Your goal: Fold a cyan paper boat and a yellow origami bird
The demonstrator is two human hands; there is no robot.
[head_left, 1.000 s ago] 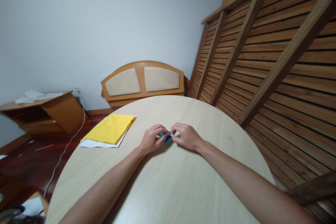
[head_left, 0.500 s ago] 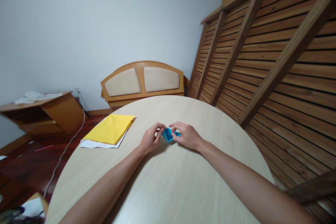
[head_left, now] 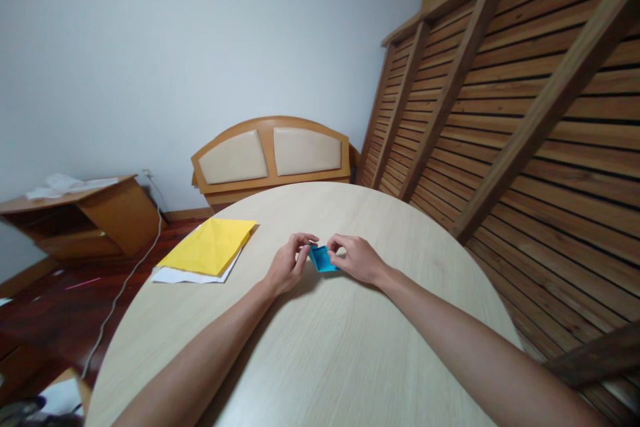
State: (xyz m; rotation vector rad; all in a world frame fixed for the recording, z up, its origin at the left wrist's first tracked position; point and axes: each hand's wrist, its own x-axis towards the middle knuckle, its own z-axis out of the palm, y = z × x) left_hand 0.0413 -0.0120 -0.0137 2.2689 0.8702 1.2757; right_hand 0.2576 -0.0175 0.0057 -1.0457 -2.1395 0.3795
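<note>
A small blue folded paper (head_left: 323, 259) with raised sides, like an open box, is between my hands over the middle of the table. My left hand (head_left: 291, 261) pinches its left edge between thumb and fingers. On the opposite side, my right hand (head_left: 356, 258) grips the right edge, its thumb and index finger curled together at the paper. Parts of the paper's edges are hidden behind my fingertips.
The round pale wood table (head_left: 360, 347) carries a creased yellow paper (head_left: 210, 247) lying on white paper (head_left: 187, 275) at the left. Beyond stand a padded headboard (head_left: 273, 153), a low cabinet (head_left: 120, 213) and slatted wooden panels (head_left: 500, 113). A cable (head_left: 127, 280) runs along the floor.
The blue paper's right side now stands more upright and its hollow shows wider and squarer. My right-hand fingers have shifted slightly and no longer reach across its middle.
</note>
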